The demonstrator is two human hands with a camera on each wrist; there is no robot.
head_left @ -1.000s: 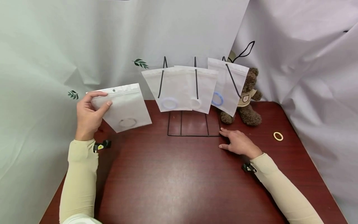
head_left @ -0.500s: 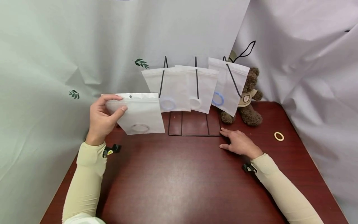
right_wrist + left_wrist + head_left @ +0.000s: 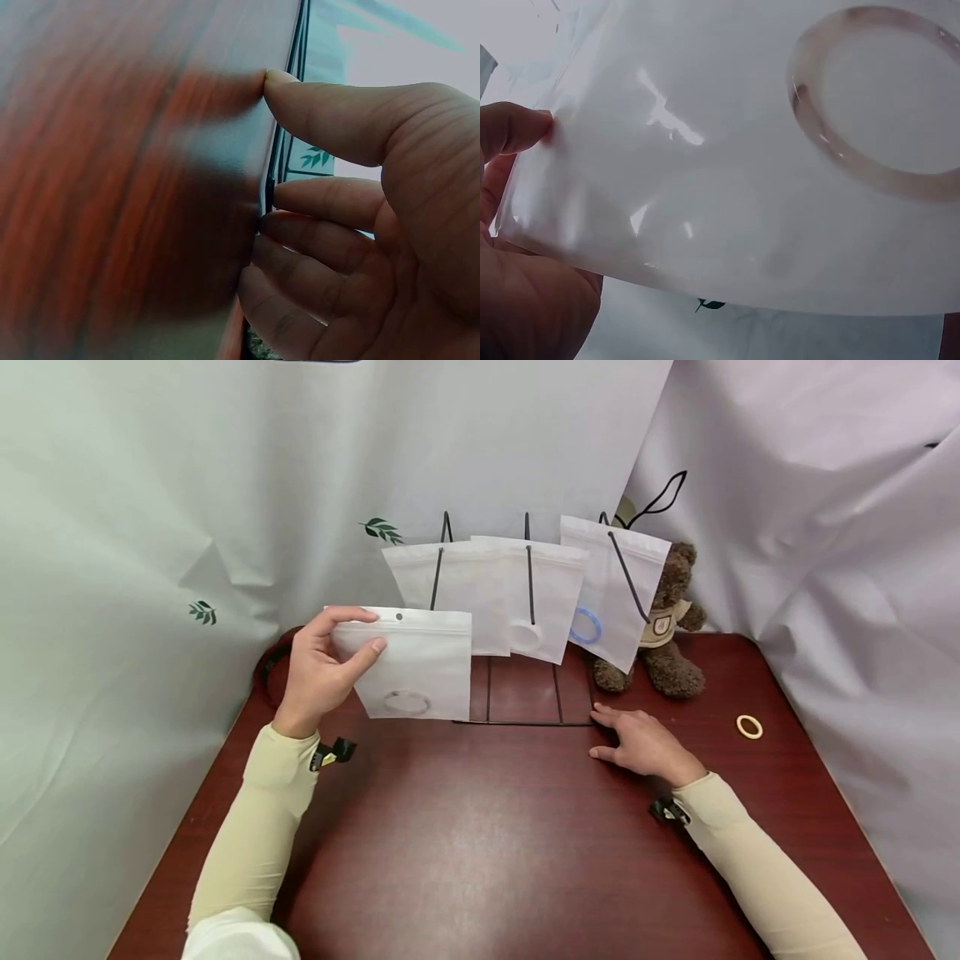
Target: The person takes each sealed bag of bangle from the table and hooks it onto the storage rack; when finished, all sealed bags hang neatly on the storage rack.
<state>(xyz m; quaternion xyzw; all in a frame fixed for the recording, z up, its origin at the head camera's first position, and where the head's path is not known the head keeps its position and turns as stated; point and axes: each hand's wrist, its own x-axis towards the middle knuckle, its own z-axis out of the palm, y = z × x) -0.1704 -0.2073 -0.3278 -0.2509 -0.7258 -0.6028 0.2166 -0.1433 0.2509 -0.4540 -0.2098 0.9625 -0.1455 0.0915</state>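
Observation:
My left hand [image 3: 322, 664] pinches a clear-fronted white zip bag [image 3: 431, 664] by its upper left edge, thumb in front. A marbled bangle [image 3: 817, 124] lies inside, low in the bag, and a round hang hole shows at its top. The bag overlaps the left side of a black wire rack [image 3: 525, 723] in the head view. On the rack's prongs hang three similar bags: a left one [image 3: 480, 585], a middle one [image 3: 555, 581] and a right one [image 3: 600, 568] with a blue bangle [image 3: 586, 625]. My right hand [image 3: 637, 742] rests on the table, fingertips at the rack's base corner.
Behind the right bag sits a brown teddy bear [image 3: 667, 668] with a black cord loop above it. A cream ring [image 3: 748, 727] lies on the dark red table [image 3: 465, 835] at the right. White curtains [image 3: 315, 468] enclose the back and sides.
My left hand has carried the bag rightward toward the rack, and the bag has gone from tilted to nearly level. The right hand has stayed at the rack's corner.

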